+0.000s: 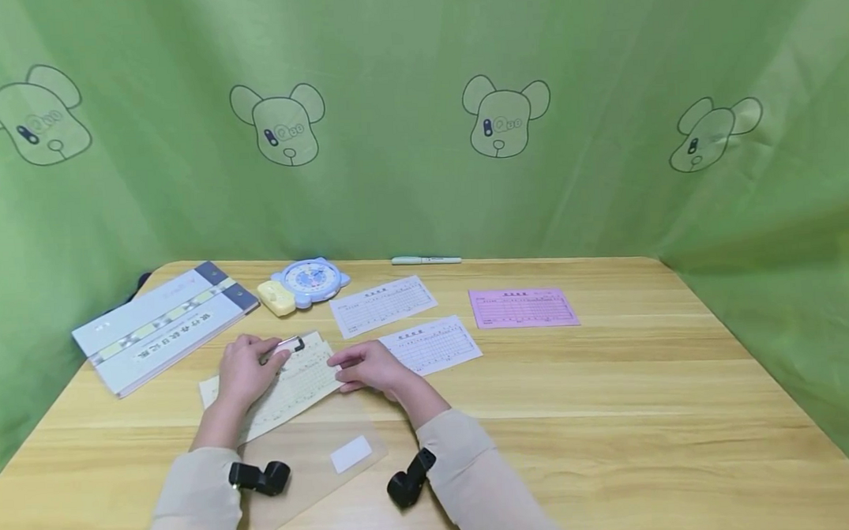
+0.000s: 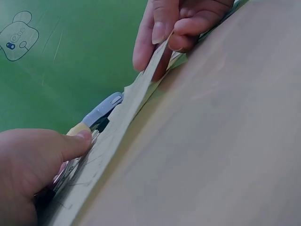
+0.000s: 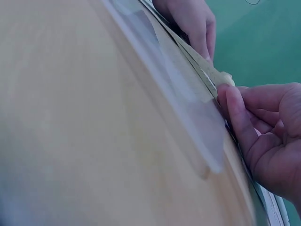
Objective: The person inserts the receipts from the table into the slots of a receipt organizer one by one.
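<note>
A stack of pale yellow printed forms point(image 1: 295, 389) lies tilted in front of me, with a dark metal clip point(image 1: 298, 344) at its far edge. My left hand point(image 1: 246, 371) grips beside that clip, thumb on the near side; its other fingertips are partly hidden. At the stack's right edge, my right hand point(image 1: 372, 368) pinches the paper between thumb and fingers. In the left wrist view the forms point(image 2: 124, 117) rise at a slant, seen nearly edge-on. A translucent folder cover point(image 1: 291, 476) with a white label point(image 1: 350, 454) spreads toward me below the forms.
Two white printed forms point(image 1: 384, 306) lie beyond my right hand, and a pink form point(image 1: 523, 307) farther right. A banded stack of booklets point(image 1: 167, 328) sits left. A blue toy clock point(image 1: 311, 279), a yellow object point(image 1: 276, 298) and a pen point(image 1: 426, 260) line the back.
</note>
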`<state>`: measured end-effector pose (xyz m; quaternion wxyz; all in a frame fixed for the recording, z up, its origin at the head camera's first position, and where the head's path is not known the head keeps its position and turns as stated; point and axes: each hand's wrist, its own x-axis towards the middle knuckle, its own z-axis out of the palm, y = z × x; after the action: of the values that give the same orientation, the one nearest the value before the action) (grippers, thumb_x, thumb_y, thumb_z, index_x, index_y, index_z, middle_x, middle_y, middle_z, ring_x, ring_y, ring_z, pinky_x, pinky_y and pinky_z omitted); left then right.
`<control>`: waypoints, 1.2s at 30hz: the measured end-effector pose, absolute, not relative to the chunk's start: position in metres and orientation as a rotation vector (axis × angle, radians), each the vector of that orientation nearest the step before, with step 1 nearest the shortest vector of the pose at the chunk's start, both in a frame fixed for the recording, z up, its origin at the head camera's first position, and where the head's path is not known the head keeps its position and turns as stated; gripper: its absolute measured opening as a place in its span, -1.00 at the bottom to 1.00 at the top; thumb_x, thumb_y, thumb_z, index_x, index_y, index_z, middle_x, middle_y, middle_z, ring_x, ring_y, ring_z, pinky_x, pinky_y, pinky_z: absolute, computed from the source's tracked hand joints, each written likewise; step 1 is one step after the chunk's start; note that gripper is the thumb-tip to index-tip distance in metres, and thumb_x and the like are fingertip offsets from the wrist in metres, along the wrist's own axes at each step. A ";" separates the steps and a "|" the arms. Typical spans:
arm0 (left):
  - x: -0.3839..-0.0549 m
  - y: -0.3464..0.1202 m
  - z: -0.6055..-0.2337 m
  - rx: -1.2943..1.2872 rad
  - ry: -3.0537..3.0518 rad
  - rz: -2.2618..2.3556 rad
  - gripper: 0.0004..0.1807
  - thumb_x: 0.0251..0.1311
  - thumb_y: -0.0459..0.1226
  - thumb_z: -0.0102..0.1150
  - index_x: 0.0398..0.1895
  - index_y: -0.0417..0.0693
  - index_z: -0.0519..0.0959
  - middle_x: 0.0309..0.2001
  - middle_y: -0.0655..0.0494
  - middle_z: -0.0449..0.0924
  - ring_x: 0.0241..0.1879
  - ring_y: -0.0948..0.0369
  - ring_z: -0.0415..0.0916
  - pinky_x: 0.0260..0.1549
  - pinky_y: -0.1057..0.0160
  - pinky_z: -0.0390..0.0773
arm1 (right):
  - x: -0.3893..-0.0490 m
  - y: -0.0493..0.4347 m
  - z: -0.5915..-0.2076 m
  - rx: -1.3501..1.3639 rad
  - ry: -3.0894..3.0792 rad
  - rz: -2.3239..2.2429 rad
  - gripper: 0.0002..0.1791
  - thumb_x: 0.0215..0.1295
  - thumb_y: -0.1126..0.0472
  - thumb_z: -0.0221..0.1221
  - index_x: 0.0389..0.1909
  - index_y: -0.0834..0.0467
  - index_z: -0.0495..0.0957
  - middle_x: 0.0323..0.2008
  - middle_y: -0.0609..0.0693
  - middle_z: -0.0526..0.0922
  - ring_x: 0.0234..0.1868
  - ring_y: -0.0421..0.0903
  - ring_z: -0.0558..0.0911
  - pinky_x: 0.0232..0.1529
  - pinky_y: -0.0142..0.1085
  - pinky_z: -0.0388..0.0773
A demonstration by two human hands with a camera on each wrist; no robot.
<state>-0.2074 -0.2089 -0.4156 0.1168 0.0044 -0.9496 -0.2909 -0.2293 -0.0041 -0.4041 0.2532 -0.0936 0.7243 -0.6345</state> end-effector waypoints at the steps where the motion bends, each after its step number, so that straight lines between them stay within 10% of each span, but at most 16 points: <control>1: -0.208 -0.209 -0.416 0.013 -2.776 -0.855 -0.58 0.09 -0.15 0.07 -0.06 -0.29 0.47 -0.26 -0.15 0.33 -0.30 0.00 0.19 -0.36 0.11 0.19 | -0.229 -0.005 -0.404 -0.245 1.964 -1.726 -0.72 0.00 0.54 0.10 -0.21 0.34 0.53 -0.40 0.09 0.51 -0.51 -0.13 0.55 -0.41 -0.33 0.50; 36: -0.210 -0.212 -0.419 -0.196 -2.795 -0.543 -0.63 0.16 -0.20 -0.01 -0.08 -0.31 0.47 -0.33 -0.13 0.32 -0.32 0.01 0.20 -0.32 0.08 0.20 | -0.233 -0.019 -0.400 -0.068 1.961 -1.731 -0.69 -0.02 0.59 0.06 -0.21 0.33 0.53 -0.43 0.13 0.50 -0.59 -0.09 0.56 -0.45 -0.34 0.50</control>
<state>-0.2096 -0.2118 -0.4187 0.1435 -0.0680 -0.9692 -0.1884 -0.2334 -0.0187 -0.3996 0.2596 -0.0251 0.7237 -0.6389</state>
